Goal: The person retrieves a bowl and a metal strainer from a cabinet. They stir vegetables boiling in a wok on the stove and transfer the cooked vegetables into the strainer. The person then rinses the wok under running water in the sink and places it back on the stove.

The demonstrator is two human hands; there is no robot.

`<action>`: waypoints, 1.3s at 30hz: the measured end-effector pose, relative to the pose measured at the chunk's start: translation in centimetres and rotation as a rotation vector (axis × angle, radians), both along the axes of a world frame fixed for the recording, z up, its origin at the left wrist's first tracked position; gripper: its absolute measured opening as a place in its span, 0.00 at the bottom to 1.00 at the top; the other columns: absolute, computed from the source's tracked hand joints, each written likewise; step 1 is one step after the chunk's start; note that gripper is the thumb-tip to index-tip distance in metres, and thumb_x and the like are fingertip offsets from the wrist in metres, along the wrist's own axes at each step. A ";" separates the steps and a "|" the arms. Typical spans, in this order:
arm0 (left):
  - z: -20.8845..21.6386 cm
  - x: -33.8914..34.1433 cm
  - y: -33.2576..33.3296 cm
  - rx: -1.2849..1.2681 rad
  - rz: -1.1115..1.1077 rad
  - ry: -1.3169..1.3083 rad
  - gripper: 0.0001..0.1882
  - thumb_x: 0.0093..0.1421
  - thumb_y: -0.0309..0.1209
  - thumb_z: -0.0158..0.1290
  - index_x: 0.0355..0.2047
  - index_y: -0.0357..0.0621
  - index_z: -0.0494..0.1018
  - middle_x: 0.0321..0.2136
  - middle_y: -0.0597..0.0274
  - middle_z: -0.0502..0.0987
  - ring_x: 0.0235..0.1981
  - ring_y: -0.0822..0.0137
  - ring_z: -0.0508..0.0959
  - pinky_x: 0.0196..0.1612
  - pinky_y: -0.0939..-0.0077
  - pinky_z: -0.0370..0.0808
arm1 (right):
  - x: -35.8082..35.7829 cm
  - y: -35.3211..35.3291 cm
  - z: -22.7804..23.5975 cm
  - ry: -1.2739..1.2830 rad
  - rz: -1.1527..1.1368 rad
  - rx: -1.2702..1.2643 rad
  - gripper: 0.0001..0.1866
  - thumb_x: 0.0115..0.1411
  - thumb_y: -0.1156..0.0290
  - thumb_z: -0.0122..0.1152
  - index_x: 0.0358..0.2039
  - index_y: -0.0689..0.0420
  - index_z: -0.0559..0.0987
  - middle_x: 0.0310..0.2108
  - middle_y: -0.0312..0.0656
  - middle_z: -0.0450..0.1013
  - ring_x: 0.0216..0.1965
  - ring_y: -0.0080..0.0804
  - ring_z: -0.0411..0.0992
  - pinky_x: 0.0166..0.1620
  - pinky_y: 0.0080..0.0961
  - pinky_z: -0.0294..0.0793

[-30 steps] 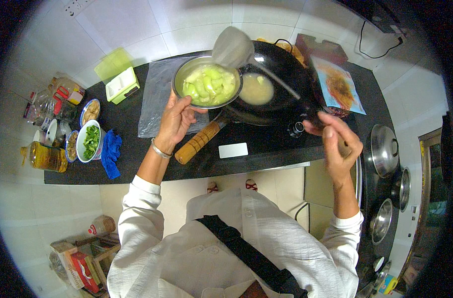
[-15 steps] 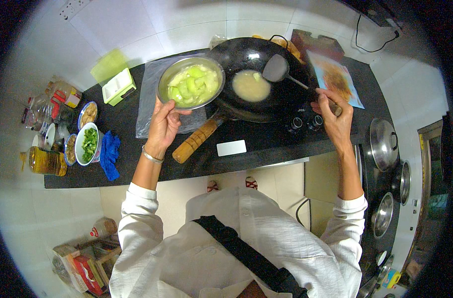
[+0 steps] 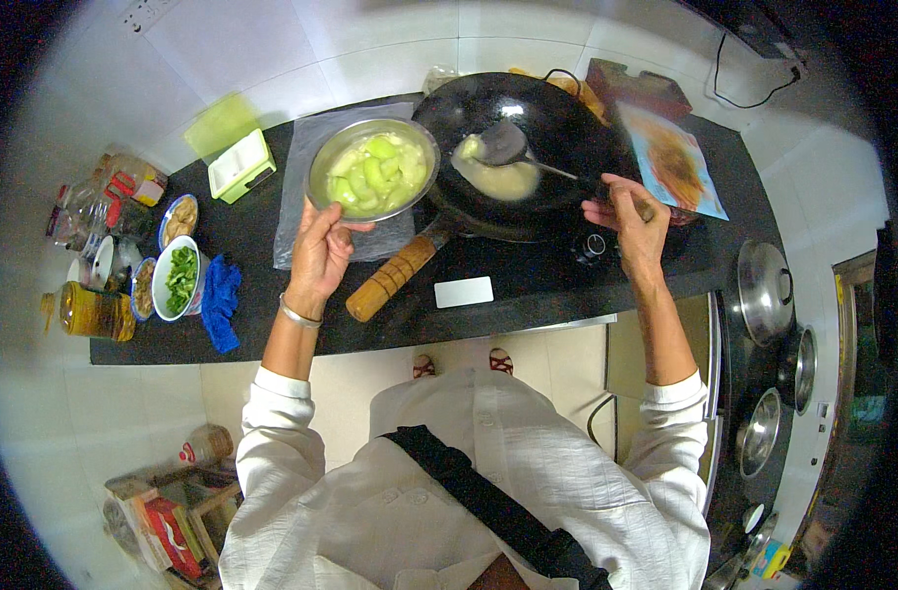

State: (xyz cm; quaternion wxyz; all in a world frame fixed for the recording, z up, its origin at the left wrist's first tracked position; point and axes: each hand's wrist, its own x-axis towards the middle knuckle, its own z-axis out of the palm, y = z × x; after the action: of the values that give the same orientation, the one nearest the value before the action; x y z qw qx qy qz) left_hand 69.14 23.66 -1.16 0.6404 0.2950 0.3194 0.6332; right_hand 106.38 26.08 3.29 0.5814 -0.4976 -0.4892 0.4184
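Observation:
My left hand (image 3: 323, 244) grips the near rim of a steel bowl (image 3: 315, 169), tilted slightly and held just left of the wok. Pale green cooked vegetable pieces (image 3: 378, 175) in light liquid fill the bowl. My right hand (image 3: 634, 218) is closed around the handle of a wok spatula (image 3: 506, 143). The spatula's dark blade dips toward the left side of the cloudy broth (image 3: 513, 181), with a pale green piece (image 3: 471, 147) at its edge. Around the broth curves the black wok (image 3: 577, 128), whose wooden handle (image 3: 395, 280) points toward me.
Left on the black counter (image 3: 360, 320) are a bowl of chopped greens (image 3: 181, 280), a blue cloth (image 3: 221, 303), an oil bottle (image 3: 95, 312) and a green-white box (image 3: 240, 167). A white rectangular card (image 3: 464, 292) lies by the wok handle. A lid (image 3: 764, 293) stands at right.
My right hand has moved left and slightly down, carrying the spatula blade across the broth to the pale green piece. The bowl in my left hand has barely shifted.

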 end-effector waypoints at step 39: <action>-3.7 -1.5 -1.8 0.019 0.094 -0.004 0.31 0.58 0.25 0.44 0.59 0.54 0.45 0.41 0.56 0.71 0.27 0.65 0.78 0.17 0.85 0.73 | -4.4 -5.0 2.2 -0.367 0.357 0.446 0.13 0.60 0.75 0.47 0.41 0.71 0.72 0.35 0.52 0.72 0.32 0.44 0.75 0.37 0.35 0.78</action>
State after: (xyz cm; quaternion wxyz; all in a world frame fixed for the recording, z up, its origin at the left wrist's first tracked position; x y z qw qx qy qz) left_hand 67.60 21.88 -4.81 0.6075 0.2844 0.3256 0.6663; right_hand 101.99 21.10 5.45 0.4958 -0.3318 -0.7445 0.2996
